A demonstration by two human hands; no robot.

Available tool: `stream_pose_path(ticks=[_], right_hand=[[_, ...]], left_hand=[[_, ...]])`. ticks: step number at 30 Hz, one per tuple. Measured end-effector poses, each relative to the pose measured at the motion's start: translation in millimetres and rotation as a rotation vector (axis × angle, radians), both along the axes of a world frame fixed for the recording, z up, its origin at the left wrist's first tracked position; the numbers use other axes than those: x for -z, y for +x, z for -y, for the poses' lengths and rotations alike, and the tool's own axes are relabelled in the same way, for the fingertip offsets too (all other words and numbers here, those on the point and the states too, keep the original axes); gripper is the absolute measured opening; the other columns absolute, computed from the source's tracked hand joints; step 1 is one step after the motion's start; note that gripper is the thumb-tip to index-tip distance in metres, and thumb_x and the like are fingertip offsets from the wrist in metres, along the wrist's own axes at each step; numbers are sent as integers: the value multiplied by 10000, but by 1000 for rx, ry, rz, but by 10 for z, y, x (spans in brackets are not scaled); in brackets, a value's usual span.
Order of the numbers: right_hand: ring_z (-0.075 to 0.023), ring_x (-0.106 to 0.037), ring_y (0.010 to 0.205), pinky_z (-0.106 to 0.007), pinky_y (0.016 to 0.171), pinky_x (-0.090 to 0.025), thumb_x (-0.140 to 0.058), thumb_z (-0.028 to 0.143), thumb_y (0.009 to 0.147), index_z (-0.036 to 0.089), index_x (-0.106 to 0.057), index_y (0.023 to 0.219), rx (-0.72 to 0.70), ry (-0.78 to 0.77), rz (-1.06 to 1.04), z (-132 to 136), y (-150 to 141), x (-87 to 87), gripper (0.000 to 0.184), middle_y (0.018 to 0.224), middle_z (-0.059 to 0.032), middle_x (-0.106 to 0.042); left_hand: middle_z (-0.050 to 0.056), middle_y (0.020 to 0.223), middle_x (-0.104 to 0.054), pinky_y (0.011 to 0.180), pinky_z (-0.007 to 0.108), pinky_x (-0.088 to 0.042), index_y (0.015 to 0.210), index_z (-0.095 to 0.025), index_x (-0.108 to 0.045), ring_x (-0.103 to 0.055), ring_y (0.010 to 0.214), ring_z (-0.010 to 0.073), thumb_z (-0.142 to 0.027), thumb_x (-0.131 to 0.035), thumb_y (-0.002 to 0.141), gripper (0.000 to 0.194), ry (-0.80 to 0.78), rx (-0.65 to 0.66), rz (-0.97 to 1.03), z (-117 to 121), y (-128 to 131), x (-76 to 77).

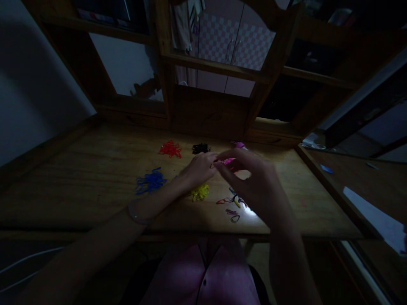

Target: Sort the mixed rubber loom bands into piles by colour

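My left hand (202, 166) reaches in above the desk, its fingers curled and mostly hidden, its tips meeting those of my right hand (251, 176). The right thumb and forefinger are pinched together on a thin, dark reddish strand too small to name. Partly behind the right hand lies a pile of pink strands (227, 161). Yellow strands (200, 192) sit just below my left wrist. Under the right hand are several loose mixed-colour strands (233, 200), and a small dark loop (235, 218) is nearer the front edge.
Heaps of red strands (171, 149), black strands (200, 148) and blue strands (151, 181) lie on the wooden desk (104, 169). A purple item (239, 145) is at the back. Wooden shelving (210, 112) rises behind; a white sheet (375, 216) lies at right.
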State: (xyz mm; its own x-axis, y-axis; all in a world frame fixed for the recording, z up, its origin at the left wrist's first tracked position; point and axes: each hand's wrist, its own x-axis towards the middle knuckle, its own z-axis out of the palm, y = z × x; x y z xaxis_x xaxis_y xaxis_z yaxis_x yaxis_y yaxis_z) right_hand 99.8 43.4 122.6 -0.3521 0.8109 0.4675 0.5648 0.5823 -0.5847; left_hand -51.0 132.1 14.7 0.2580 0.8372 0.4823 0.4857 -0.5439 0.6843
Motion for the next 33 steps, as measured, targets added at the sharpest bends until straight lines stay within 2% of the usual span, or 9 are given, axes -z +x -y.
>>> stream_pose_path(ticks=[3, 6, 9, 12, 15, 20, 27, 30, 33], right_hand=[[-177, -682, 735, -273, 624, -534, -609, 326, 912, 207, -684, 972, 195, 9, 48, -6, 680, 101, 153, 886, -45, -711], [-195, -689, 757, -307, 655, -559, -612, 315, 904, 203, -687, 981, 251, -52, 122, -161, 1200, 454, 156, 907, -54, -720], [-218, -688, 856, -352, 741, -567, -606, 261, 900, 215, -679, 1081, 207, -84, 168, -295, 1428, 826, 201, 1006, -67, -717], [-229, -658, 982, -377, 873, -532, -583, 200, 907, 213, -683, 1107, 110, -61, 247, -355, 1396, 1033, 224, 1081, -78, -695], [-236, -634, 998, -373, 891, -514, -549, 175, 922, 201, -702, 1068, 101, -39, 341, -386, 1282, 1080, 213, 1083, -94, -677], [-235, -616, 966, -350, 841, -504, -558, 123, 899, 205, -706, 965, 177, 0, 379, -419, 1212, 1072, 181, 1025, -79, -668], [-205, -642, 896, -330, 799, -512, -601, 177, 899, 220, -709, 952, 151, -73, 193, -268, 1258, 1012, 127, 978, -56, -679], [-197, -661, 910, -328, 815, -527, -632, 221, 891, 244, -697, 1084, 118, -138, 80, -182, 1384, 975, 205, 1010, -44, -697], [-214, -661, 998, -358, 870, -530, -643, 282, 891, 257, -654, 1198, 212, -164, -34, -111, 1563, 961, 309, 1094, -53, -696]], left_hand=[[74, 966, -676, 855, 342, -468, 946, -170, -691, -617, 907, 208, -228, -530, 918, 173, 181, 197, -273, 125, 113, -41], [96, 1028, -658, 873, 338, -462, 1010, -152, -666, -598, 964, 208, -226, -476, 961, 210, 319, 381, -486, 257, 245, -63], [91, 1018, -652, 851, 323, -472, 1043, -166, -658, -600, 946, 198, -267, -462, 983, 229, 339, 487, -546, 347, 340, -48], [86, 1074, -645, 880, 316, -467, 1108, -191, -648, -598, 1005, 196, -270, -481, 981, 224, 333, 535, -556, 351, 354, -4], [73, 1078, -642, 867, 288, -464, 1116, -201, -645, -605, 994, 182, -269, -529, 962, 204, 264, 525, -540, 281, 287, 33], [64, 1008, -634, 782, 251, -455, 995, -173, -668, -605, 910, 161, -294, -539, 962, 180, 173, 497, -510, 148, 166, 65], [37, 896, -628, 707, 245, -413, 903, -176, -656, -574, 810, 144, -258, -529, 962, 162, 273, 461, -587, 226, 222, 40], [33, 911, -643, 718, 254, -412, 915, -191, -665, -580, 829, 149, -199, -542, 944, 127, 336, 494, -617, 279, 250, 14], [41, 945, -663, 750, 274, -426, 959, -193, -669, -594, 866, 165, -162, -552, 929, 124, 392, 521, -613, 286, 259, 21]])
